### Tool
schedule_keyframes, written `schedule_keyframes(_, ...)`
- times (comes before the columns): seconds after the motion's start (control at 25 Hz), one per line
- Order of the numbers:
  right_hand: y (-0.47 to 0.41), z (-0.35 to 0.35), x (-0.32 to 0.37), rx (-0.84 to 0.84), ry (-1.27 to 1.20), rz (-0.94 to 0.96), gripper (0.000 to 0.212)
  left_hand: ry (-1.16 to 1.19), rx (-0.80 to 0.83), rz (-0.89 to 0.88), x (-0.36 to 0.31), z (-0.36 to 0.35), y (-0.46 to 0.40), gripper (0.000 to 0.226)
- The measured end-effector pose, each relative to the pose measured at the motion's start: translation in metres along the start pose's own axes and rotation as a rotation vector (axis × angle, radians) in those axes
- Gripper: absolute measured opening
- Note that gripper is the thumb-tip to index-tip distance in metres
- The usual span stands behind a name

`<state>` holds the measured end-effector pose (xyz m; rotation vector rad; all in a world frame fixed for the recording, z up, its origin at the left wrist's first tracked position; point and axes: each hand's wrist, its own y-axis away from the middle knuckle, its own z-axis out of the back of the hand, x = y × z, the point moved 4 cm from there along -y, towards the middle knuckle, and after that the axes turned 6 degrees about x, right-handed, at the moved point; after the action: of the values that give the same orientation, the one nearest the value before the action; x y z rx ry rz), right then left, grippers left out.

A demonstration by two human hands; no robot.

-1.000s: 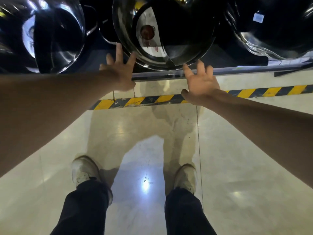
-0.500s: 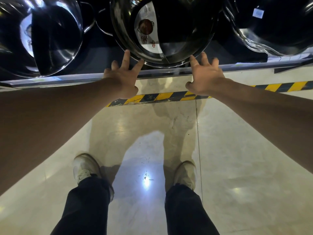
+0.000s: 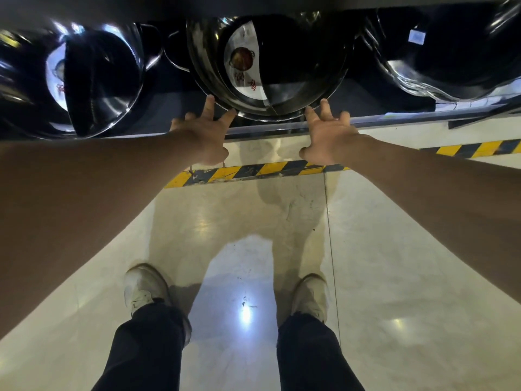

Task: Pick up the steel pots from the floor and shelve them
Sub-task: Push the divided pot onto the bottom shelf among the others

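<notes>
Both arms are stretching forward toward the shelf (image 3: 282, 128), where three steel pots are sitting side by side. The middle pot (image 3: 296, 88) is lying with its open mouth facing the camera, and a round paper label (image 3: 244, 62) with a picture of a pot is showing inside it. The left hand (image 3: 204, 136) is spread wide, palm down, its fingertips (image 3: 210, 100) touching the lower left of the middle pot's rim; it is not closing around anything. The right hand (image 3: 328, 134) is likewise flat and splayed, fingers apart, its fingertips reaching the lower right of the same rim, gripping nothing. Whether the fingers are pressing on the rim or only brushing it cannot be told.

The left pot (image 3: 93, 83) is resting just beside the middle one, its shiny wall throwing back bright reflections, and a looped handle is showing between the two. The right pot (image 3: 445, 55) is sitting on the far side, carrying a small pale sticker (image 3: 416, 37). All three are lying behind the shelf's metal front edge, under a darker board running along the top of the view.

Below the shelf a strip of yellow and black hazard tape (image 3: 253, 172) is running across the glossy pale floor (image 3: 394, 263). The person is standing with both feet on the floor, in light shoes (image 3: 143, 286) and dark trousers (image 3: 146, 354), and a ceiling light is reflecting between the feet
</notes>
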<state>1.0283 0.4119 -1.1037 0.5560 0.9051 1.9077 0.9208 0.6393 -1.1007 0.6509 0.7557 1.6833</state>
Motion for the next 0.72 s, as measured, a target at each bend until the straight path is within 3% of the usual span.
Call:
schedule_keyframes(0.16, 0.029, 0.015, -0.005, -0.082, 0.097, 0.014, 0.095, 0.013, 0.013, 0.003, -0.007, 0.009, 0.028, 0.092)
schedule_keyframes(0.36, 0.106, 0.046, -0.003, -0.253, -0.023, 0.049, 0.061, -0.067, -0.050, -0.050, -0.016, 0.052, 0.100, 0.070)
schedule_keyframes(0.72, 0.292, 0.125, -0.042, -0.398, -0.159, -0.002, 0.054, -0.062, -0.132, -0.168, -0.092, 0.173, 0.258, 0.054)
